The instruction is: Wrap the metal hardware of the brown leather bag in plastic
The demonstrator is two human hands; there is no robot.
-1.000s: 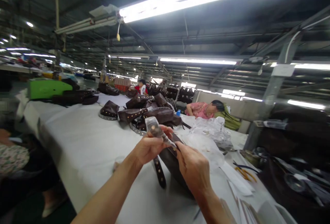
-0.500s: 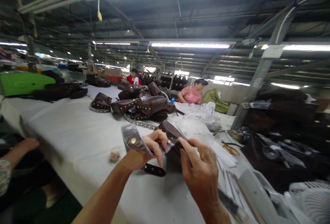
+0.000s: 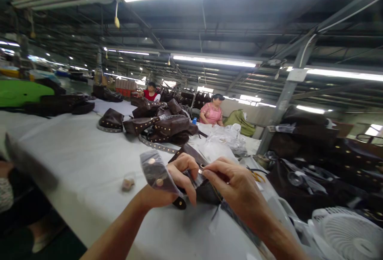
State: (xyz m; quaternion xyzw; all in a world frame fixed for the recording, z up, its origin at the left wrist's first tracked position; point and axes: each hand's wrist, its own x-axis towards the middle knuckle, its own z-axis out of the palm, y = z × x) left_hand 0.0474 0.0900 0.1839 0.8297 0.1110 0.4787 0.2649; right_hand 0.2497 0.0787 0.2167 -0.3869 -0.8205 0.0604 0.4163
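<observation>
My left hand [image 3: 179,178] is closed around a dark brown studded strap [image 3: 155,172] wrapped in clear plastic, whose loop stands up over the wrist. Fingertips of my right hand [image 3: 235,182] pinch the strap's end at a small shiny metal piece [image 3: 200,170], close to the left fingers. Just behind and under both hands lies a dark brown leather bag [image 3: 188,153], partly hidden by them. A dark strap tip with a stud [image 3: 179,203] pokes out below the left hand.
A pile of studded brown bags [image 3: 170,126] lies farther back on the white-covered table [image 3: 89,164]. Crumpled clear plastic [image 3: 224,138] is to its right. A small wrapped piece [image 3: 128,183] sits left of my hands. A white fan [image 3: 350,232] stands at right. Two people work beyond.
The view has swung slightly to the right. My right hand's fingers have closed into a pinch on the strap's end, and the metal piece there now shows.
</observation>
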